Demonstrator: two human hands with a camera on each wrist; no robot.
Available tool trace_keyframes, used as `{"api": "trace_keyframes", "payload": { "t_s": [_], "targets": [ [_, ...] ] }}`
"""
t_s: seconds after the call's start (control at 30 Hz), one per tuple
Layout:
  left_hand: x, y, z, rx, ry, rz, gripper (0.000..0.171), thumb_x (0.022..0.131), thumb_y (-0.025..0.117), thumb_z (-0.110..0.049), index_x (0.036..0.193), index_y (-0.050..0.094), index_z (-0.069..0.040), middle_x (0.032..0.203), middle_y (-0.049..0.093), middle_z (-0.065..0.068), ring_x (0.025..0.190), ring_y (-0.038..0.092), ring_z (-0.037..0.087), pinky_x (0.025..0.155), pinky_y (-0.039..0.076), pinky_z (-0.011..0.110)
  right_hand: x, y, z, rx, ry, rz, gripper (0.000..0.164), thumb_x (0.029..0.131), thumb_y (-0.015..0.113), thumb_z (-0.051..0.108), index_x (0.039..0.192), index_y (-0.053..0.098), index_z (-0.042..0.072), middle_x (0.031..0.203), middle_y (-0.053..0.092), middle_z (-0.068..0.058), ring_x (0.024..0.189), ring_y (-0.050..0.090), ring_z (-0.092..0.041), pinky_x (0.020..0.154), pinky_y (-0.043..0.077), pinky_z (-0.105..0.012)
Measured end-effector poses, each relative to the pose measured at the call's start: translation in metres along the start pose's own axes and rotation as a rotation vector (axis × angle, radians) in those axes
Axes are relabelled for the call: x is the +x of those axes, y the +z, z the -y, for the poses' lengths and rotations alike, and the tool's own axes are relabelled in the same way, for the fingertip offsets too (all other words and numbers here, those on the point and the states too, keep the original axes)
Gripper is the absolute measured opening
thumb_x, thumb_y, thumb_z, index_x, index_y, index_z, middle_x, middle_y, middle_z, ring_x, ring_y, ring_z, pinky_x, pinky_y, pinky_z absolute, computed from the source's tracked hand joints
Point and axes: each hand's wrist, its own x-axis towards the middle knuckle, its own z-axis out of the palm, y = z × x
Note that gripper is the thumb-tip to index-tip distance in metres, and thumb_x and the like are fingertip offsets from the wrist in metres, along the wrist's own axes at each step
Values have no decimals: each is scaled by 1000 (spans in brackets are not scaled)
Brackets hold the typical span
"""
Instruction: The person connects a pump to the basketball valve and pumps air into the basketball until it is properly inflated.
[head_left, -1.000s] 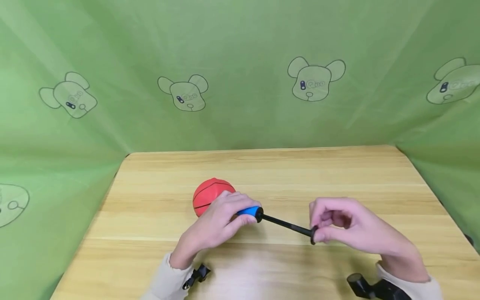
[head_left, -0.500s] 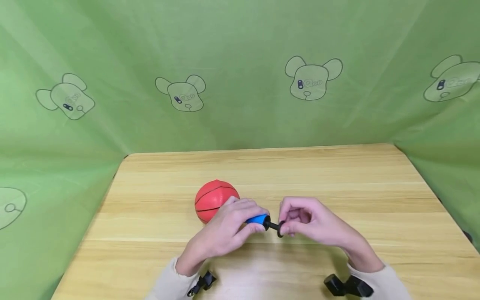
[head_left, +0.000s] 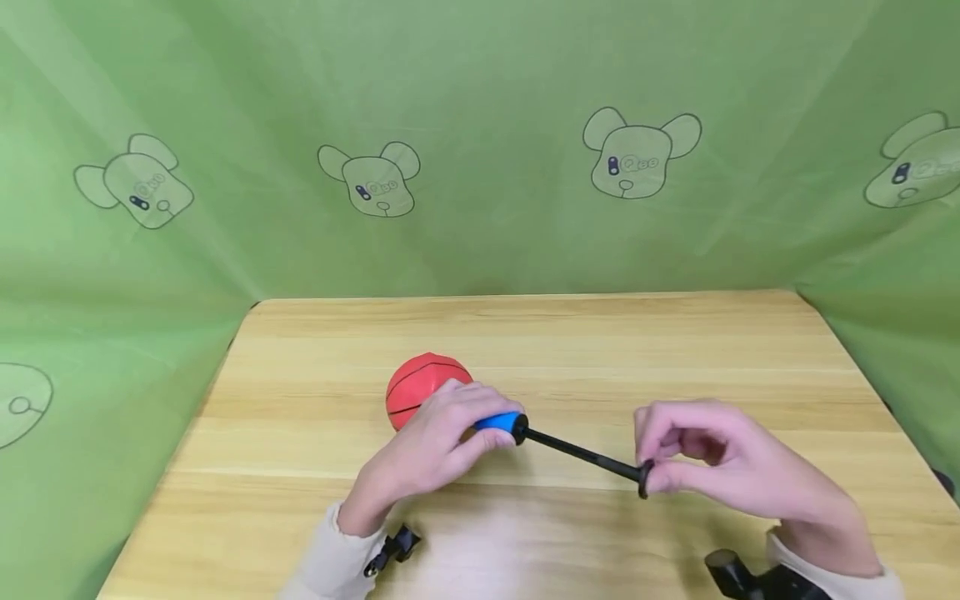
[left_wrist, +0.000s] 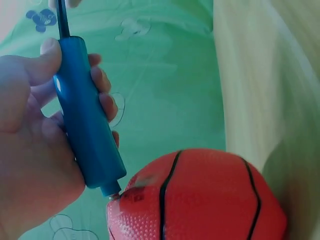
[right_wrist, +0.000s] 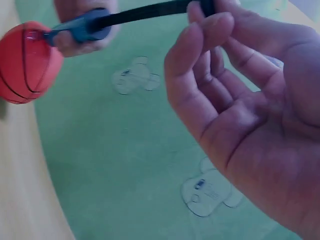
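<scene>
My left hand (head_left: pixel 442 442) grips the blue barrel of a hand pump (left_wrist: pixel 87 110). The nozzle end of the pump meets a red ball (left_wrist: pixel 200 195) with black basketball lines, and the ball's skin is sunken and creased around that spot. From the barrel's other end a long black rod (head_left: pixel 577 450) extends to the right. At its end, the black round handle (head_left: pixel 645 478) is pinched between the thumb and fingers of my right hand (head_left: pixel 720 458). In the head view my left hand hides part of the ball and most of the barrel.
A light wooden table (head_left: pixel 300 350) lies under both hands. Green cloth (head_left: pixel 487 242) printed with bear heads rises behind it and at both sides. Black camera mounts (head_left: pixel 393 550) are strapped at the wrists, beside pale sleeves.
Half a second ago the rod was pushed nearly all the way in, with the hands close together. Now my right hand has drawn it out to the right. The left hand keeps its grip.
</scene>
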Motion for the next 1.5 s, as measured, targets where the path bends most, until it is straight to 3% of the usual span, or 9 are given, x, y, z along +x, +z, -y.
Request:
{"api": "trace_keyframes", "payload": {
  "t_s": [0.1, 0.4, 0.53, 0.63, 0.77, 0.9, 1.0, 1.27, 1.5],
  "targets": [
    [-1, -2, 1, 18, -14, -16, 22, 103, 62, -33, 118, 70, -19, 100, 64, -16, 95, 55, 1, 93, 36, 33, -1, 0, -3, 12, -11, -26, 34, 81, 68, -25, 102, 62, 2, 85, 58, -7, 63, 53, -16, 50, 43, -23],
    [6, 19, -17, 35, 33, 25, 26, 106, 56, -37, 118, 69, -18, 99, 63, -13, 96, 57, 2, 89, 36, 29, 14, 22, -32, 79, 208, -76, 26, 89, 67, -17, 97, 64, 7, 84, 64, -10, 64, 61, -25, 57, 55, -31],
    [5, 20, -15, 78, 52, 36, 24, 107, 54, -40, 114, 69, -22, 95, 59, -15, 92, 54, 1, 88, 35, 28, 18, 27, -40, 74, 249, -69, 16, 92, 69, -9, 96, 65, 6, 84, 67, -10, 67, 64, -25, 59, 56, -32],
    [4, 17, -11, 77, 81, 50, 22, 107, 54, -39, 113, 68, -23, 96, 59, -16, 93, 54, -1, 87, 36, 28, 19, 26, -32, 26, 279, -57, 17, 93, 70, -6, 96, 65, 10, 85, 68, -6, 68, 65, -22, 59, 55, -31],
    [5, 12, -5, 25, 69, 47, 23, 107, 55, -37, 117, 69, -22, 101, 62, -16, 96, 55, -1, 89, 37, 30, 8, 15, -10, -36, 211, -45, 31, 86, 72, -14, 98, 65, 14, 83, 63, -2, 64, 61, -14, 53, 49, -25],
    [3, 4, 0, -6, 15, 4, 22, 104, 60, -34, 118, 70, -20, 102, 64, -17, 97, 56, 0, 93, 37, 33, -6, 1, 3, -30, 45, -28, 39, 78, 71, -24, 101, 63, 7, 84, 57, -5, 63, 53, -15, 49, 42, -23],
    [2, 1, 1, -3, 12, -3, 21, 104, 61, -32, 118, 69, -19, 100, 63, -17, 97, 56, 1, 94, 38, 34, -9, -2, 5, -26, 9, -27, 39, 77, 71, -25, 102, 63, 4, 85, 58, -5, 65, 53, -15, 50, 42, -24],
    [7, 13, -9, -5, 56, 21, 21, 104, 61, -33, 116, 71, -18, 95, 61, -14, 90, 54, 1, 89, 37, 30, 9, 18, -11, -55, 208, -71, 26, 90, 69, -13, 97, 66, 12, 82, 65, -1, 65, 62, -16, 54, 51, -28],
    [7, 18, -14, 27, 94, 71, 21, 107, 54, -36, 113, 68, -22, 97, 60, -16, 94, 54, -1, 88, 36, 28, 19, 30, -26, -65, 299, -80, 17, 92, 73, 0, 95, 67, 16, 85, 71, 1, 69, 66, -14, 60, 54, -31]
  ]
}}
